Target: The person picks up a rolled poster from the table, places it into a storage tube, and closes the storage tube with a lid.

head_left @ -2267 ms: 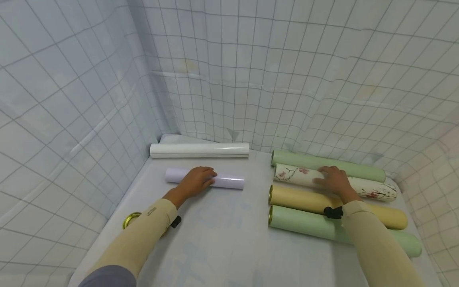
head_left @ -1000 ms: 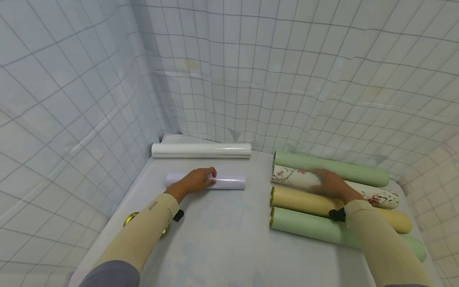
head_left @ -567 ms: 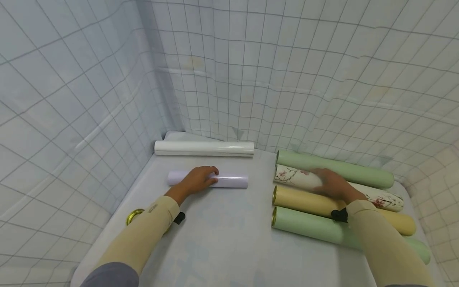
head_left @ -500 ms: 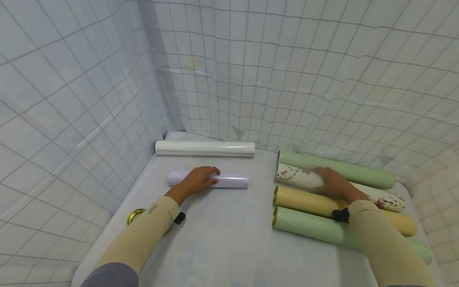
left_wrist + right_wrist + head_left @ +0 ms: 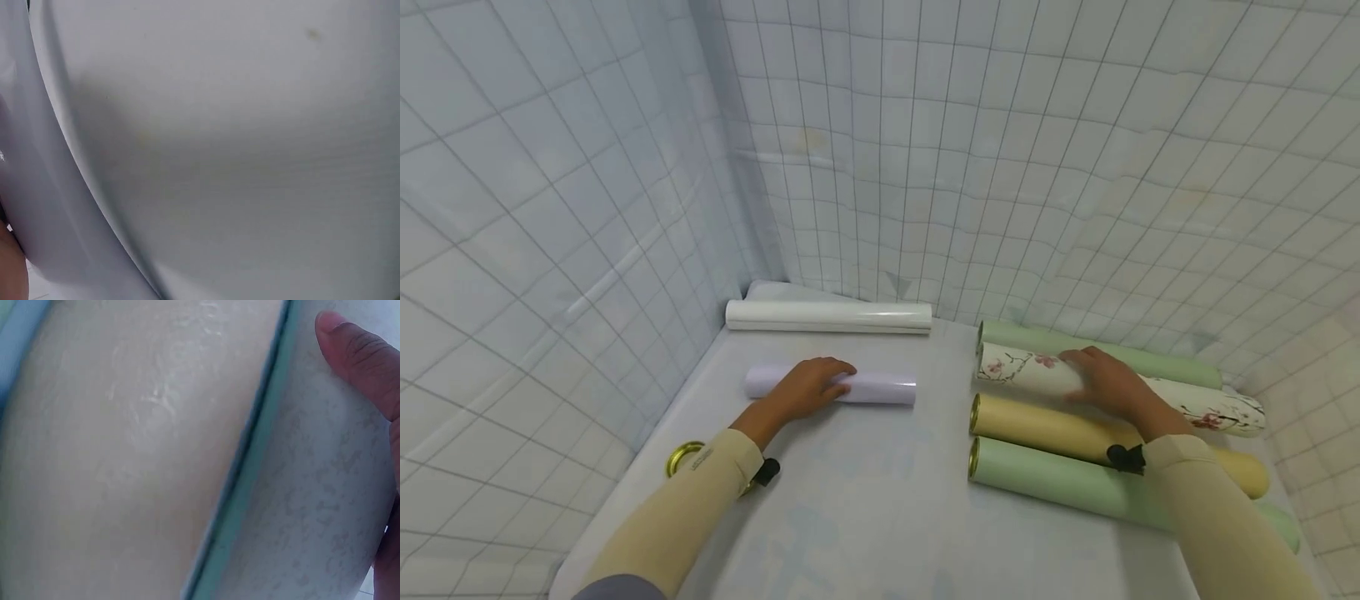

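Note:
Near the middle of the table, my left hand (image 5: 805, 387) holds a glossy lavender roll (image 5: 880, 387), fingers over its far side and thumb at its near side. That roll (image 5: 56, 187) runs along the left edge of the left wrist view. To the right, my right hand (image 5: 1105, 383) grips a white roll with pink blossom print (image 5: 1022, 369), probably wallpaper. Its thumb (image 5: 362, 356) lies along the roll in the right wrist view. Behind the blossom roll lies a pale green roll (image 5: 1165, 363); in front are a yellow roll (image 5: 1037, 422) and another green roll (image 5: 1045, 479).
A white roll (image 5: 827, 317) lies at the back left by the grid-patterned wall sheet (image 5: 880, 167). Gold ring-shaped items (image 5: 681, 458), perhaps tape, are partly hidden by my left forearm. Bare white table surface (image 5: 865, 500) lies between the two arms.
The blossom roll has shifted slightly right in my right hand and covers more of the green roll behind it. My left hand stays on the lavender roll. The head view has shifted a little.

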Demonstrator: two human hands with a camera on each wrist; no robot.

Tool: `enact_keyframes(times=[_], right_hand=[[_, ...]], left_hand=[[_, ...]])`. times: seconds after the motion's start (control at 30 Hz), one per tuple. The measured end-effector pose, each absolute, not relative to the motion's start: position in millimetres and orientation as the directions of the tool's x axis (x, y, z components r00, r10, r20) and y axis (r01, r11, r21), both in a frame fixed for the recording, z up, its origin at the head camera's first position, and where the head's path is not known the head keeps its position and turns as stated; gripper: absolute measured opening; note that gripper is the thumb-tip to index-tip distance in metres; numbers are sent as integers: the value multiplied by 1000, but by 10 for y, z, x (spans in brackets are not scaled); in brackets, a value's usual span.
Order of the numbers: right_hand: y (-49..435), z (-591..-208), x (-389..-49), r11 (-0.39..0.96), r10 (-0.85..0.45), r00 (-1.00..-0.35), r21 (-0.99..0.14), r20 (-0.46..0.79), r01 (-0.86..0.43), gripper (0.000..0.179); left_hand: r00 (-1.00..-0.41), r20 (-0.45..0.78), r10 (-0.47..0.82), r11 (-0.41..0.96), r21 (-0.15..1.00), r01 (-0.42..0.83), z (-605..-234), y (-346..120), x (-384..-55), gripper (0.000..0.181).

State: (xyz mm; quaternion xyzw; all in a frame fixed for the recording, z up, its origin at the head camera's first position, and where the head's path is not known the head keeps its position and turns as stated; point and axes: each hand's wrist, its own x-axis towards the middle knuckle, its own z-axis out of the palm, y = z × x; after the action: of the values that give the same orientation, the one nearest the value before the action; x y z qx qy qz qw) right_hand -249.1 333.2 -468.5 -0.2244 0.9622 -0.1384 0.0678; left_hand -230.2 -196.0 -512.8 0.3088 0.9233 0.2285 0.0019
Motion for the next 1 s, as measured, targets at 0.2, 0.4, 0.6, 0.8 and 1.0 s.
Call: enact_keyframes(times=[0.2,0.4,0.6,0.8,1.0], right_hand=[[3367,-4543,-2310,858,-463,-886,-245,12,-451,77],[3355,-4402,-2045,844,-480,-870,-211,113,-493,74],[3372,-4338,-1666,836,-474,-843,-171,255,-522,74],[3367,-4337,-1280,845,-436,-828,-155,354,-511,76],[3265,-4428,-1007,841,-392,-783,-158,483,-518,79]], left_hand=[[-820,194,538,693,452,562,-5070,-1992,-2229,31],[-767,327,553,645,415,642,-5005,-2016,-2169,29],[-730,414,544,637,363,680,-4879,-2049,-1988,28],[-680,480,554,616,312,723,-4797,-2086,-1788,31],[-643,546,537,579,315,752,-4702,-2080,-1678,37]])
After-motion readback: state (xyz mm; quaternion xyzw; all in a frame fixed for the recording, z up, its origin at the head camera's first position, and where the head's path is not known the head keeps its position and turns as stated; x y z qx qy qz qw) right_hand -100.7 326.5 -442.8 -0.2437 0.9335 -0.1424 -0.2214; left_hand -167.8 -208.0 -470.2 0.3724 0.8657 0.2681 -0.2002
